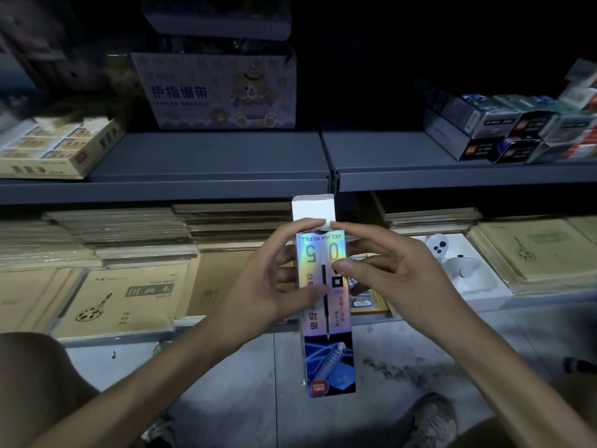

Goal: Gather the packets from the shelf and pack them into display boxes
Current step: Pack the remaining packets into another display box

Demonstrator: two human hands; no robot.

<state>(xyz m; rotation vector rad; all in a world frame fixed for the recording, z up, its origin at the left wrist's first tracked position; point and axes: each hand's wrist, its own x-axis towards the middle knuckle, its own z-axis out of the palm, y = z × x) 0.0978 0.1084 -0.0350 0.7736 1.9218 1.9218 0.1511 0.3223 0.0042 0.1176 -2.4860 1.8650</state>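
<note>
A tall holographic gel ink refill box (326, 344) is held upright in front of the shelf, its white top flap (312, 208) standing open. My left hand (274, 279) grips the box's left side, with a fingertip at the top edge. My right hand (387, 270) pinches the box's upper right corner, thumb on the printed front. More refill boxes (517, 130) are stacked at the right end of the upper grey shelf (226, 160). What is inside the held box is hidden.
A purple finger-bandage carton (219, 92) stands at the back of the upper shelf, with a yellow tray of erasers (58, 147) to its left. Below lie stacks of kraft notebooks (129, 295) and a white tray with white devices (458, 266). My knees and shoes frame the tiled floor (242, 367).
</note>
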